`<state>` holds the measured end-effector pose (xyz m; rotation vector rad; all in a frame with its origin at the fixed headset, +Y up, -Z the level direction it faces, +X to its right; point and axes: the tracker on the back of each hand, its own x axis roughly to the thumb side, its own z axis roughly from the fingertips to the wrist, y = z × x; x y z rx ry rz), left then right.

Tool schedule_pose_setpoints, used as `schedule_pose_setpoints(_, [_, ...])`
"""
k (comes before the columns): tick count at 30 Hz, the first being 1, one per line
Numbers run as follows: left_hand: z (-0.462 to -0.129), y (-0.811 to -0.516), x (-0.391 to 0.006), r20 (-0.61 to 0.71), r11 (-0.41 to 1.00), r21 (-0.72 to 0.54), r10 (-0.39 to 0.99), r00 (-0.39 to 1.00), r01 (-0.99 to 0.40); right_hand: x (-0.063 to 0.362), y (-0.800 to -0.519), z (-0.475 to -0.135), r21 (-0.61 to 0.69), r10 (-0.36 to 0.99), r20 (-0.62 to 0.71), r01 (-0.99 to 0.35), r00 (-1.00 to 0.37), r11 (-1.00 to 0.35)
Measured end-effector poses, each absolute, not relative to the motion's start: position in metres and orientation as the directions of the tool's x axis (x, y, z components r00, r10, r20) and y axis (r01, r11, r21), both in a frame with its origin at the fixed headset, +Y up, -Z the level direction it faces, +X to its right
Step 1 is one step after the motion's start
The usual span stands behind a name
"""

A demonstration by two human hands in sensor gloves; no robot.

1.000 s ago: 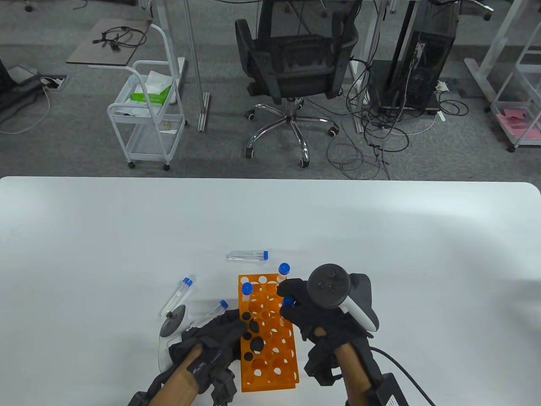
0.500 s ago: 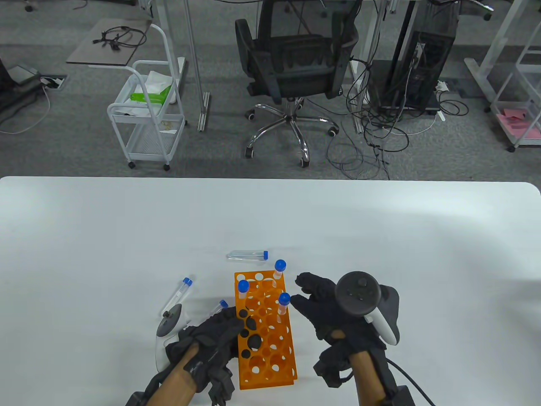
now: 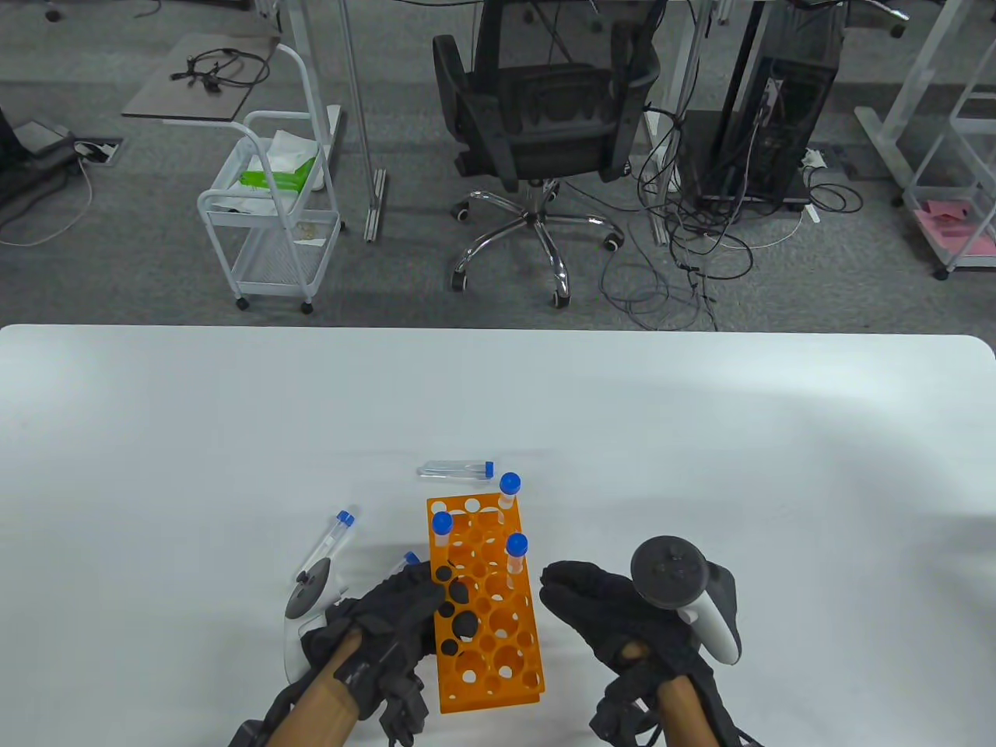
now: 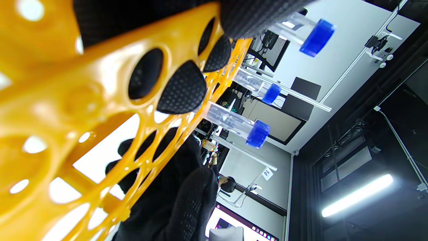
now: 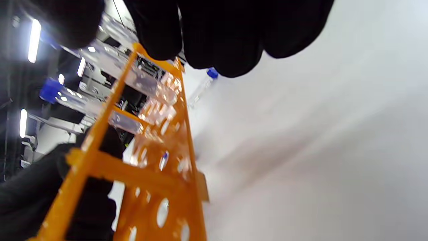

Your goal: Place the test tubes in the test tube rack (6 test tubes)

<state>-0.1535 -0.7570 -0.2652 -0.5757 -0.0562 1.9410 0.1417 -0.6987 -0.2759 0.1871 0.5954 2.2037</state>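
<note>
White tabletop (image 3: 700, 436) fills the lower half of the table view, with grey carpet, a black office chair (image 3: 545, 117) and a small white cart (image 3: 272, 226) beyond its far edge. Near the front edge sits the orange test tube rack (image 3: 486, 615), its long side running away from the person. Three blue-capped tubes stand upright in it: one at the far right corner (image 3: 508, 490), one at the far left (image 3: 441, 529), and one on the right side a little nearer (image 3: 515, 551).

On the rack's left side, the left hand (image 3: 389, 622) grips it, fingertips poking through several holes in the top plate; in the left wrist view those fingertips (image 4: 182, 87) show dark through the orange holes. The right hand (image 3: 603, 615) hovers just right of the rack, apart from it, holding nothing, its fingers loosely curled toward the rack; how far they are spread is hard to judge, since the right wrist view is blurred.

Three more tubes lie flat on the table: one just beyond the rack's far end (image 3: 457, 468), one well left of the rack (image 3: 327, 541), and one partly hidden by the left hand, only its blue cap end (image 3: 410, 559) showing.
</note>
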Motion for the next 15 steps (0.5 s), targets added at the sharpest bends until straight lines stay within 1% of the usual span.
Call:
schedule_pose_setpoints(6, [-0.265, -0.756, -0.153, -0.369, -0.439, -0.294, 0.872, -0.323, -0.849, 0.135, -0.715, -0.279, 0.591, 0.779, -0.108, -0.67, -0.618, -0.45])
schedule_pose_setpoints(11, [-0.265, -0.757, -0.153, -0.374, -0.434, -0.298, 0.872, -0.315, -0.85, 0.13, -0.722, -0.278, 0.64, 0.798, -0.146, -0.671, -0.585, -0.375])
schedule_pose_setpoints(15, [-0.266, -0.758, -0.153, -0.373, -0.432, -0.302, 0.874, -0.312, -0.85, 0.129, -0.724, -0.278, 0.65, 0.803, -0.151, -0.67, -0.576, -0.359])
